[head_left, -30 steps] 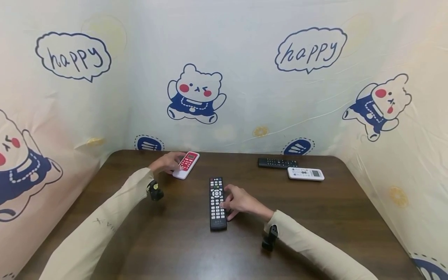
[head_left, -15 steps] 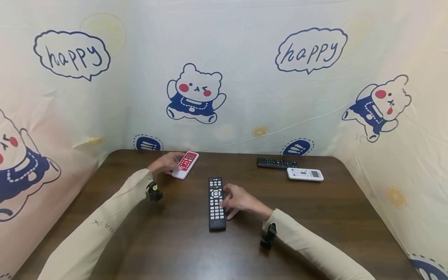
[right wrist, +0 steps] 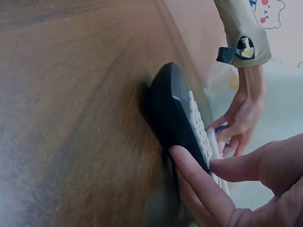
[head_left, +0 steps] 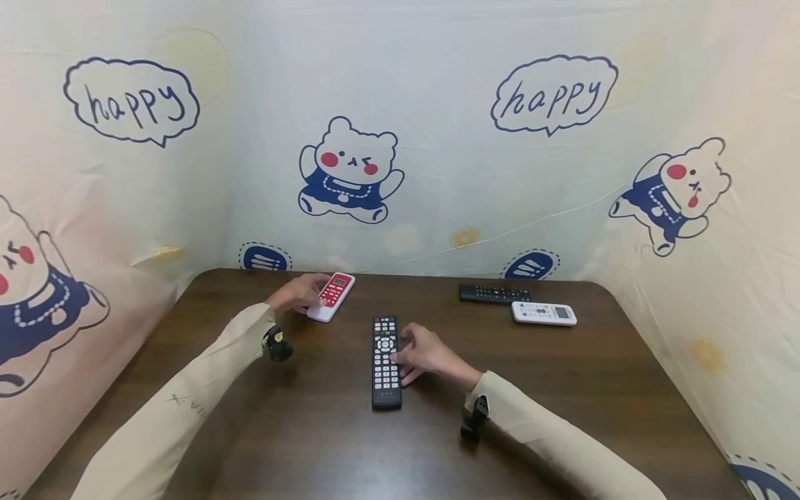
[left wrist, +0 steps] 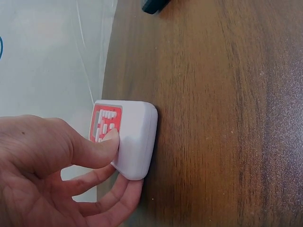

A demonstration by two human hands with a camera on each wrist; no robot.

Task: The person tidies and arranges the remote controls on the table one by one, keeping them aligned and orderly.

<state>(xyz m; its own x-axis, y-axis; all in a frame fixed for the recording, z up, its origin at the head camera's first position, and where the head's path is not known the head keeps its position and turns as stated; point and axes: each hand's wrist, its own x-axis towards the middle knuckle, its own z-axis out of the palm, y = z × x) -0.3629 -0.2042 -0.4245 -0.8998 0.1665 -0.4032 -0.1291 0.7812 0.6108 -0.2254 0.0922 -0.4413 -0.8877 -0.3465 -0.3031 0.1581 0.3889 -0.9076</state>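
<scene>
Near the far left of the table, my left hand (head_left: 300, 292) holds a white remote control (head_left: 321, 313) with a red keypad. In the left wrist view its thumb presses on the keypad face, and the other fingers curl round the side and underneath. At the middle of the table, a long black remote control (head_left: 385, 397) with white buttons points away from me. My right hand (head_left: 428, 353) pinches it from the right side. The right wrist view shows the thumb on the buttons and the fingers along the lower edge of the black remote (right wrist: 165, 106).
At the back right of the brown wooden table (head_left: 312, 444) lie another black remote (head_left: 490, 294) and a white remote (head_left: 544, 313) with a small screen, close together. Behind and beside the table hangs a pale curtain (head_left: 437, 90) printed with bears.
My right hand and the long black remote have shifted very slightly forward. My left hand keeps its hold on the red-and-white remote, with no visible movement.
</scene>
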